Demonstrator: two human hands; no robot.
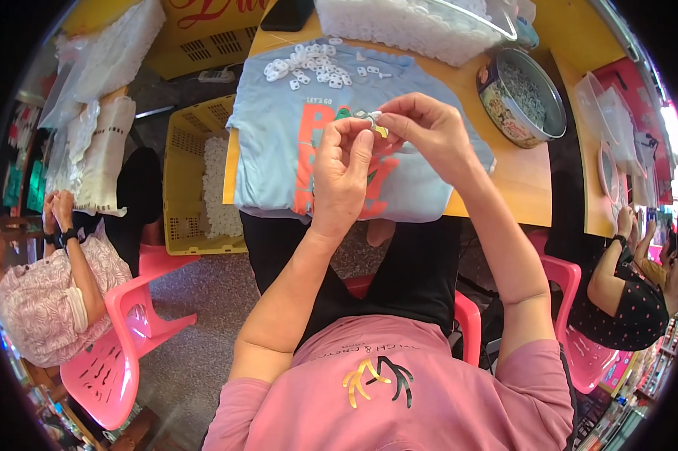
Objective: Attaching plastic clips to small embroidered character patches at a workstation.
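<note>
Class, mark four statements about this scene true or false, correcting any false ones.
1. The bare left hand and right hand hold a small whitish piece. True.
2. The round metal tin stands left of the light-blue printed cloth. False: the tin is to the right.
3. Small white plastic pieces lie on the cloth. True.
4. The yellow perforated plastic crate stands on the wooden table. False: the crate is beside the table.

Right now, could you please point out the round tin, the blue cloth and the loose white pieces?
Round tin (pixel 499 99), head view: printed outer wall.
Blue cloth (pixel 267 154), head view: plain left part.
Loose white pieces (pixel 306 57), head view: the pile's middle.
</note>
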